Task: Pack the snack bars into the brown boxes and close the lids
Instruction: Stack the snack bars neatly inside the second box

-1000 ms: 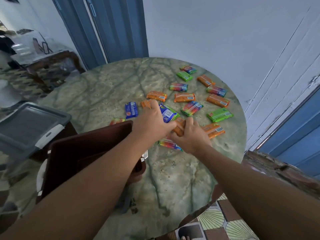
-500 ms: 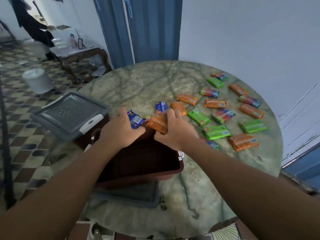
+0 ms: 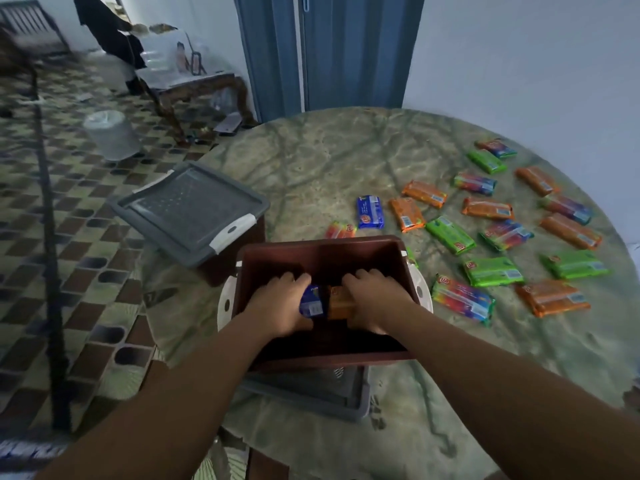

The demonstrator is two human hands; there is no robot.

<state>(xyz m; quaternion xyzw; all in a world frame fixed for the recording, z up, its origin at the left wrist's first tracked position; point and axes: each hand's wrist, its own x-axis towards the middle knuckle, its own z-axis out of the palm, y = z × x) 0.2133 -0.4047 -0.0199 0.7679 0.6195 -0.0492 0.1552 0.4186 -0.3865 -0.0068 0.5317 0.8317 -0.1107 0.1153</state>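
An open brown box (image 3: 322,251) stands on the round marble table (image 3: 329,157) in front of me. Both hands are down inside it. My left hand (image 3: 277,306) grips a blue snack bar (image 3: 311,301). My right hand (image 3: 374,299) grips an orange snack bar (image 3: 341,301) beside it. Several more bars lie loose on the table to the right: an orange bar (image 3: 552,297), a green bar (image 3: 491,271), a rainbow bar (image 3: 462,299) and another blue bar (image 3: 370,212). A second brown box (image 3: 235,261) stands at the left under a grey lid (image 3: 188,207).
A grey lid (image 3: 311,396) lies under the open box at its near side. The table's left edge drops to a tiled floor with a pale bucket (image 3: 110,133) and a wooden side table (image 3: 194,84). Blue doors and a white wall stand behind.
Both hands carried a blue bar and an orange bar from the table's bars down into the open brown box. My view swung left and down over the box.
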